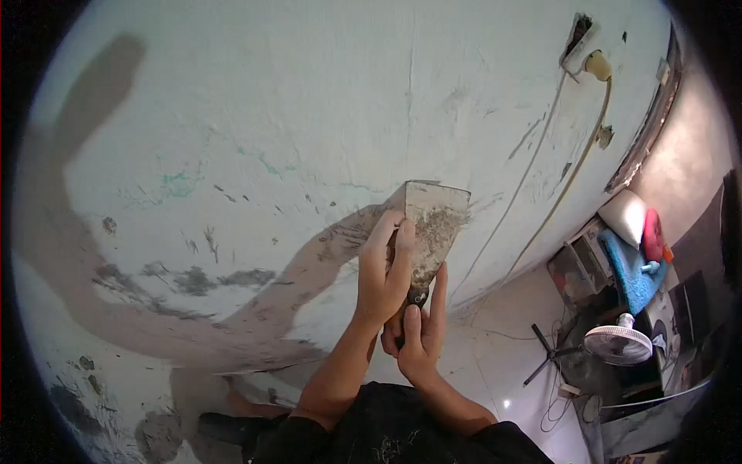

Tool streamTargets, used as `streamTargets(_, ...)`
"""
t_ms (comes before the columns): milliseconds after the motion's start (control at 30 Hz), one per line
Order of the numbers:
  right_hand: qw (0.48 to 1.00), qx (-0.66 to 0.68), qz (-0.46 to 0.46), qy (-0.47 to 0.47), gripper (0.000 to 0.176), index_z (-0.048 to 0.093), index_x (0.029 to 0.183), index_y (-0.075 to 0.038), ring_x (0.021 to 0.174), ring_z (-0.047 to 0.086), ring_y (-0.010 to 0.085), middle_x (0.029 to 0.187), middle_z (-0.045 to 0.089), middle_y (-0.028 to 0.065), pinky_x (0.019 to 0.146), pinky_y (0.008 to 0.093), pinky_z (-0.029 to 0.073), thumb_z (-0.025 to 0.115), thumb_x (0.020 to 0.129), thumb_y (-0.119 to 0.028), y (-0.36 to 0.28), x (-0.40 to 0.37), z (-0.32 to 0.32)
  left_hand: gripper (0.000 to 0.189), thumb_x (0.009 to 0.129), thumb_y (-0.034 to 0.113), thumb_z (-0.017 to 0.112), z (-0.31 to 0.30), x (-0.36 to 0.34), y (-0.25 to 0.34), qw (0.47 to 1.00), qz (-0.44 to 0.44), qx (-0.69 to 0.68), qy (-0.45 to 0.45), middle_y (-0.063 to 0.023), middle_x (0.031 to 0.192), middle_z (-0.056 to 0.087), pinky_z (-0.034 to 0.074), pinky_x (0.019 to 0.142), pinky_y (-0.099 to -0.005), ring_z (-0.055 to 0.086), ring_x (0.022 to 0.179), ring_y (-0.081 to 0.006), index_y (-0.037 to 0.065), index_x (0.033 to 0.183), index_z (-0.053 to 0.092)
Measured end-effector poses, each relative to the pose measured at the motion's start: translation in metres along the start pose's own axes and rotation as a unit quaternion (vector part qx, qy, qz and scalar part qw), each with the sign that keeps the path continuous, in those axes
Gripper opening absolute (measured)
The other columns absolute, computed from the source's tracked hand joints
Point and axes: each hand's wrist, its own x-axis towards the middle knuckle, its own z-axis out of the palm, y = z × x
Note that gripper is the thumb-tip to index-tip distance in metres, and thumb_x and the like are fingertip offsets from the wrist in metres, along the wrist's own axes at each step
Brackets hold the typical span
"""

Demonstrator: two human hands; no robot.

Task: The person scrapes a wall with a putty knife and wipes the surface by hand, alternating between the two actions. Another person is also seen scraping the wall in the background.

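A wide-bladed scraper (pixel 433 232), its metal blade spotted with dried residue, points upward in front of the wall (pixel 325 100). My right hand (pixel 420 344) is closed round its dark handle, with the thumb laid along it and a finger stretched up beside the blade. My left hand (pixel 382 267) pinches the blade's left edge between thumb and fingers. The blade's top edge lies close to the wall; whether it touches cannot be made out. Scuffs, dark patches and greenish marks cover the wall around it.
A white fan (pixel 618 343) on a dark stand is at the right, with cables on the tiled floor (pixel 487 371). Behind it, a blue cloth (pixel 634 271) and pillows (pixel 623 216) lie piled up. Wires run down the wall from a yellowish fitting (pixel 597 66).
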Motion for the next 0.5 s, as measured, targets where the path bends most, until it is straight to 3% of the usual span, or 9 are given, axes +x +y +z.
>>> streamTargets(233, 0.999, -0.005, -0.023, 0.029, 0.066, -0.009, 0.153, -0.013, 0.040, 0.032, 0.0074, 0.061, 0.041, 0.0010, 0.039, 0.0221, 0.030, 0.034, 0.104, -0.019, -0.009, 0.013, 0.008, 0.026, 0.103, 0.022, 0.045, 0.008, 0.011, 0.020, 0.999, -0.008, -0.034, -0.013, -0.0055, 0.085, 0.055, 0.042, 0.069, -0.0258, 0.048, 0.076, -0.0099, -0.002, 0.104, 0.056)
streamTargets(267, 0.999, 0.004, -0.028, 0.045, 0.066, -0.009, 0.154, -0.013, 0.040, 0.032, 0.0077, 0.061, 0.041, 0.0013, 0.038, 0.0226, 0.030, 0.035, 0.104, -0.020, -0.018, 0.016, 0.010, 0.026, 0.101, 0.024, 0.049, 0.018, 0.023, 0.016, 0.997, 0.060, -0.042, 0.000, -0.0007, 0.080, 0.054, 0.041, 0.059, -0.0208, 0.049, 0.071, -0.0037, -0.001, 0.103, 0.057)
streamTargets(300, 0.999, 0.003, -0.028, 0.043, 0.066, -0.009, 0.154, -0.013, 0.040, 0.032, 0.0077, 0.061, 0.041, 0.0013, 0.038, 0.0226, 0.030, 0.035, 0.104, -0.020, -0.025, 0.017, 0.010, 0.026, 0.101, 0.024, 0.049, 0.022, 0.026, 0.020, 0.997, 0.061, -0.042, 0.003, -0.0007, 0.080, 0.054, 0.041, 0.059, -0.0208, 0.049, 0.071, -0.0037, -0.001, 0.103, 0.057)
streamTargets(400, 0.991, 0.048, -0.118, 0.033, 0.070, -0.010, 0.153, -0.011, 0.042, 0.037, 0.0079, 0.061, 0.044, 0.0028, 0.039, 0.0233, 0.032, 0.038, 0.104, -0.022, -0.035, 0.031, -0.006, 0.024, 0.102, 0.023, 0.047, 0.029, 0.036, 0.048, 0.992, 0.036, -0.059, -0.105, 0.0015, 0.065, 0.050, 0.035, 0.043, -0.0210, 0.045, 0.049, -0.0032, 0.000, 0.099, 0.056)
streamTargets(433, 0.991, 0.048, -0.122, 0.032, 0.070, -0.010, 0.153, -0.011, 0.042, 0.037, 0.0079, 0.061, 0.044, 0.0028, 0.039, 0.0233, 0.032, 0.038, 0.104, -0.022, -0.037, 0.027, -0.013, 0.024, 0.102, 0.023, 0.047, 0.029, 0.030, 0.047, 0.992, 0.040, -0.059, -0.106, 0.0015, 0.065, 0.050, 0.035, 0.043, -0.0210, 0.045, 0.049, -0.0032, 0.000, 0.099, 0.056)
streamTargets(500, 0.996, -0.040, -0.085, 0.010, 0.072, -0.008, 0.153, -0.010, 0.043, 0.039, 0.0081, 0.061, 0.046, 0.0032, 0.039, 0.0237, 0.032, 0.041, 0.103, -0.025, -0.037, 0.021, -0.028, 0.024, 0.103, 0.022, 0.046, 0.027, 0.017, 0.040, 0.987, -0.039, -0.126, -0.092, 0.0009, 0.062, 0.051, 0.035, 0.043, -0.0208, 0.045, 0.046, -0.0037, 0.001, 0.097, 0.057)
